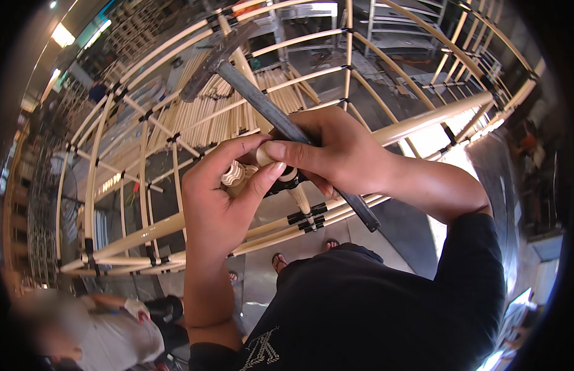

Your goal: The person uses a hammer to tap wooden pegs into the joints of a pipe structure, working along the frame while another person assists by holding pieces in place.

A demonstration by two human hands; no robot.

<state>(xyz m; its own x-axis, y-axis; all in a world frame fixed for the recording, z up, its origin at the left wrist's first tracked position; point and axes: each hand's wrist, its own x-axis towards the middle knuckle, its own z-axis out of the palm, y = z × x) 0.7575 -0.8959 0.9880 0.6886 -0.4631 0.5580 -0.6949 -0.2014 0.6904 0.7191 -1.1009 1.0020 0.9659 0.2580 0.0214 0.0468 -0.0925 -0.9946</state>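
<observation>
The long dark grey metal hammer [262,102] runs diagonally across the middle of the view, its handle a flat, dull, scuffed bar. The blunt rusty-looking head sits up at about 11 o'clock from the hands, and the free end of the handle pokes out below the right wrist toward 5 o'clock. The right hand [339,151] is wrapped around the handle roughly midway along it, fingers closed tight on the bar, with the thumb stretched out toward 9 o'clock so that its tip rests on the pale rounded end of a cane pole [264,154].

The left hand [228,191] comes up from 6 o'clock and is curled around the same joint, thumb and forefinger pinched about a coil of pale cane strip wrapping [233,174]; the two hands touch at the thumbs. Just below them, toward 5 o'clock, the pole carries black binding bands [308,217].

Around all this stands a curved frame of pale bamboo-like cane poles [144,232] lashed with black ties, arching from 8 o'clock over 12 to 2 o'clock. Behind it, at 11 o'clock, lies a stack of loose pale cane rods [219,117]. At 7 o'clock another person in a light shirt [114,337] crouches low
</observation>
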